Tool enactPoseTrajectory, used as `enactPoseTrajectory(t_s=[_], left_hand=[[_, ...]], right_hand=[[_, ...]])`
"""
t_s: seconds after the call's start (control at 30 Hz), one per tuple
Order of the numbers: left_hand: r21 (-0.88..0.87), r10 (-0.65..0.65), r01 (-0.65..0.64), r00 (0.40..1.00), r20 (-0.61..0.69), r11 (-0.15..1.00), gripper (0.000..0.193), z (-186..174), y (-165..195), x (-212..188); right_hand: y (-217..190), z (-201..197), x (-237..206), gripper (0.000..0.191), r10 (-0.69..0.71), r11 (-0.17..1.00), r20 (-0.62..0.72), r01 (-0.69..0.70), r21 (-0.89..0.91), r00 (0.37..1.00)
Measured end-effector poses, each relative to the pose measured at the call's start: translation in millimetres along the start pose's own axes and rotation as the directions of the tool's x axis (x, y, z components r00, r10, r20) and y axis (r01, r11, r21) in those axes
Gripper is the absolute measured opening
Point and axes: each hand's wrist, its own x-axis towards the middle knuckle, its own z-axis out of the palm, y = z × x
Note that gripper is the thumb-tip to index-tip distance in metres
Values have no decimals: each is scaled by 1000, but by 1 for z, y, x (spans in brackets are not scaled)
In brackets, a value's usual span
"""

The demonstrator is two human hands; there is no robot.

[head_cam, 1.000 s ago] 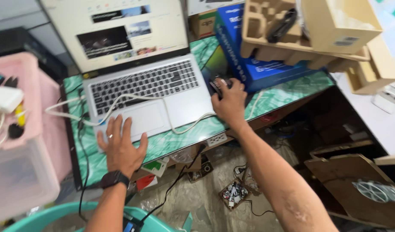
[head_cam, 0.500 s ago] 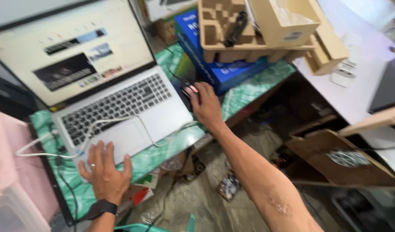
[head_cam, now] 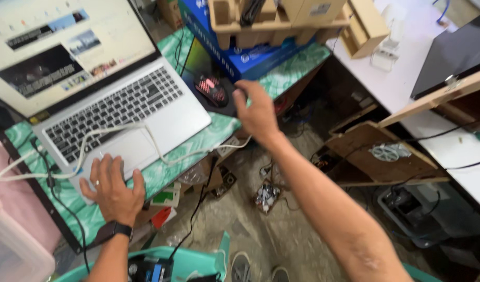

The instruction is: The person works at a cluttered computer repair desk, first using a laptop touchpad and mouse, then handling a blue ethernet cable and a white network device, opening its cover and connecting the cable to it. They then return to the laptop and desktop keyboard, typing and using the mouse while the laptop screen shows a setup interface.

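The left hand (head_cam: pixel 112 189) lies flat with its fingers spread wide. It rests on the front edge of the laptop (head_cam: pixel 122 112), just left of the touch pad, and holds nothing. A black watch (head_cam: pixel 114 230) sits on that wrist. A white cable (head_cam: pixel 115 137) runs across the laptop near the fingers.

The right hand (head_cam: pixel 258 112) is half open, fingers loosely bent, and holds nothing. It hovers just right of the mouse (head_cam: pixel 212 90), not touching it as far as can be seen.

The black and red mouse lies on a dark pad on the green table (head_cam: pixel 279 78), between the laptop and a blue box (head_cam: pixel 240 49). Its long side runs from far left to near right.
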Motion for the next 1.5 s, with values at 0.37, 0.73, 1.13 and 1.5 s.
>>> enactPoseTrajectory(t_s=[0.37, 0.73, 1.13, 1.5], left_hand=[[-67, 83, -82, 996, 16, 994, 40, -1, 0, -7], [-172, 202, -204, 979, -33, 964, 29, -17, 69, -89], [-525, 245, 187, 724, 645, 830, 23, -19, 276, -354], [-637, 539, 258, 361, 761, 727, 24, -66, 446, -491]], right_hand=[[25, -137, -109, 17, 284, 958, 102, -288, 17, 953], [48, -236, -300, 24, 585, 801, 84, -558, -218, 807], [-5, -354, -538, 32, 853, 519, 25, -841, -150, 522], [-96, -491, -672, 28, 860, 389, -309, -914, -118, 406]])
